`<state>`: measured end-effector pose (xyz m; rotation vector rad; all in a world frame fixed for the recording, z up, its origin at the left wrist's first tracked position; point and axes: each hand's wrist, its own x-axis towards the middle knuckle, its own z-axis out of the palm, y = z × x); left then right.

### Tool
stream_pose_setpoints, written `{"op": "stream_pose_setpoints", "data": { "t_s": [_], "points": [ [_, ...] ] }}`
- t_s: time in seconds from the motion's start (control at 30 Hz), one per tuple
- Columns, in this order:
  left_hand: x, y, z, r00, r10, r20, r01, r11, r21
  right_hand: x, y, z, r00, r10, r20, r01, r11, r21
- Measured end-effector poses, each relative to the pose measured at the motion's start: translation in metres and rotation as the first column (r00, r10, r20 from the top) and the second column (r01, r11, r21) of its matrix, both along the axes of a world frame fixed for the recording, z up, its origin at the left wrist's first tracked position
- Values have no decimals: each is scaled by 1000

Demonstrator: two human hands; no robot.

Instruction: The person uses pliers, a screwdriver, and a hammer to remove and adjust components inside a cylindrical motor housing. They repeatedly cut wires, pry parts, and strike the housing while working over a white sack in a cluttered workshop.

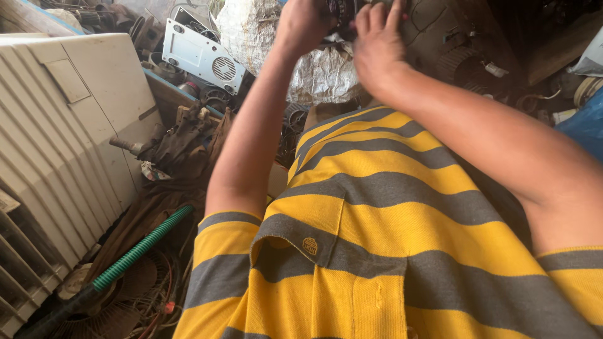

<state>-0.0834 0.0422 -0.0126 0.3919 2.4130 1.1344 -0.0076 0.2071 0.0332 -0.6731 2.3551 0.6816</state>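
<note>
Gripping 1 dark metal part (342, 9) together, 2 hands, left hand (301, 25) and right hand (377, 47); 1 green hose (141, 248) nearby.

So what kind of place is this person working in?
Probably a scrap or appliance-repair yard: a ribbed white appliance casing, a white vented housing and a green corrugated hose lie heaped among loose parts.
</note>
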Motion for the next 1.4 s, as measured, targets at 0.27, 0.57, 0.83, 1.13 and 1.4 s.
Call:
{"op": "stream_pose_setpoints", "data": {
  "t_s": [0.27, 0.57, 0.83, 1.13, 1.4],
  "points": [
    [12, -40, -16, 993, -29, 111, -14, 931, 365, 25, 42, 11, 995, 4, -100, -27, 972, -235],
    [10, -51, -22, 996, -88, 6, 84, 968, 238, 60, 81, -42, 979, -193, -72, 108, 780, -616],
    [2, -55, -6, 993, -119, 15, 113, 972, 207, 72, 71, -114, 876, -398, -272, -19, 535, -845],
    [10, -47, 5, 998, -8, 65, -7, 977, 215, 71, 54, -89, 846, -427, 320, 365, 24, -931],
    [-17, -29, 13, 888, -356, -290, 233, 893, -384, 114, 85, -42, 718, -381, 583, 453, -380, -806]
  ]
}}
